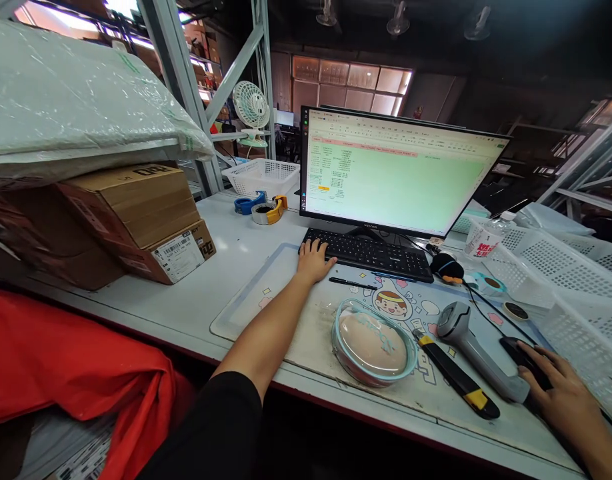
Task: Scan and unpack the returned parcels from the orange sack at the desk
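My left hand rests on the left end of a black keyboard, its fingers spread over the keys. At the far right, my right hand is curved over a black computer mouse, gripping it. Behind the keyboard stands a monitor with a green-tinted spreadsheet on it. A black pen lies just below the keyboard. Between my hands are a clear oval container with a lid, a black and yellow utility knife and a grey barcode scanner, all on a cartoon-printed desk mat.
Cardboard boxes and a plastic-wrapped white stack crowd the left. Blue and yellow tape dispensers sit before a white basket. More white baskets and a bottle line the right. Red cloth hangs at lower left.
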Available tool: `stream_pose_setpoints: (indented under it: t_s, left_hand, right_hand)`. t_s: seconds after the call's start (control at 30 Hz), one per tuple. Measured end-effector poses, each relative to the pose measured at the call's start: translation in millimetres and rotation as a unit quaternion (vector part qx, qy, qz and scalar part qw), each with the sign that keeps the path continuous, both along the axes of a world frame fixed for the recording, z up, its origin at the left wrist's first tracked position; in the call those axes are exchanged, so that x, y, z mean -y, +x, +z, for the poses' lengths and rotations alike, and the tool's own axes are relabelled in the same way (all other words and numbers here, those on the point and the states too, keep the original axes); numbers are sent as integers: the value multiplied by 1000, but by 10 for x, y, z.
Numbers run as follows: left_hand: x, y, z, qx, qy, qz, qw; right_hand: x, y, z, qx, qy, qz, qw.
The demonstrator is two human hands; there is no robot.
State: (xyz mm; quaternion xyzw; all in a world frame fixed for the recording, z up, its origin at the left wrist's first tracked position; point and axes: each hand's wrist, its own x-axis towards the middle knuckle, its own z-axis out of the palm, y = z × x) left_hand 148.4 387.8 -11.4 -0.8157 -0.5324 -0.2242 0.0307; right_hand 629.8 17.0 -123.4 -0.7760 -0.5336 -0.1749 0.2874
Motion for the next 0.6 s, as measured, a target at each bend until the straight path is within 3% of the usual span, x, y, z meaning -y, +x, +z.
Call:
stream_pose_setpoints:
  t_s: [0.33,0.6]
  left_hand:
    - [35,-5,17,-5,6,4,1000]
    - [17,-11,-19,-3,15,2,1000]
  right_hand:
    - [-37,140,-134,-50,25,42,998]
    - [-28,134,-114,-69,28,42,996]
